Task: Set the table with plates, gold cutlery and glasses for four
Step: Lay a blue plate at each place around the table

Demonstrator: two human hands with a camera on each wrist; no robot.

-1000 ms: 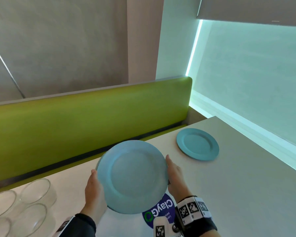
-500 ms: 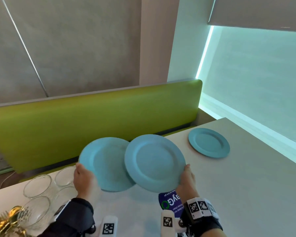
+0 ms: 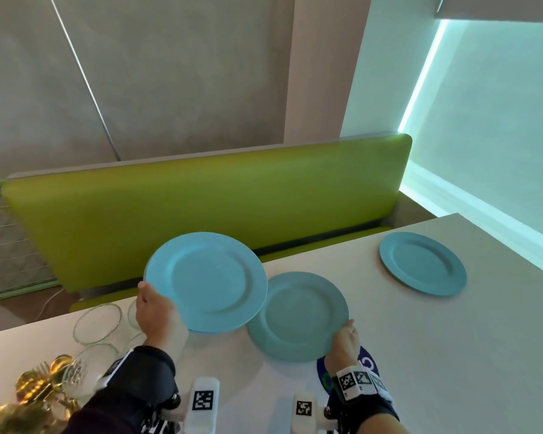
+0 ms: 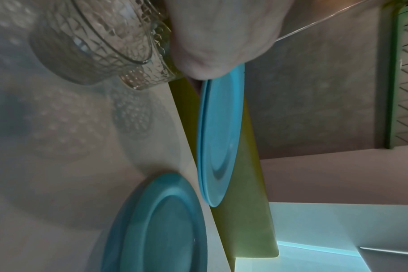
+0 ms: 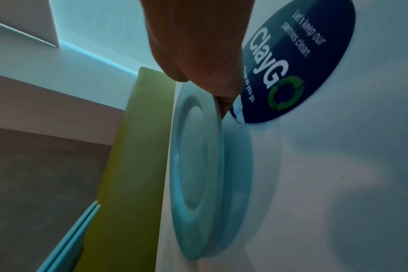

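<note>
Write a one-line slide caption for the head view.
Left hand holds raised blue plates; right hand holds another plate low over the table.

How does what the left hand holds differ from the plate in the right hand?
The left hand holds two stacked plates, shown by the double rim in both wrist views; the right hand holds a single plate. The stacked plates are lifted clear of the table, partly over its far edge; the single plate is low, at or just above the surface. The stack overlaps the single plate's left rim. All are round, blue and rimmed.
</note>
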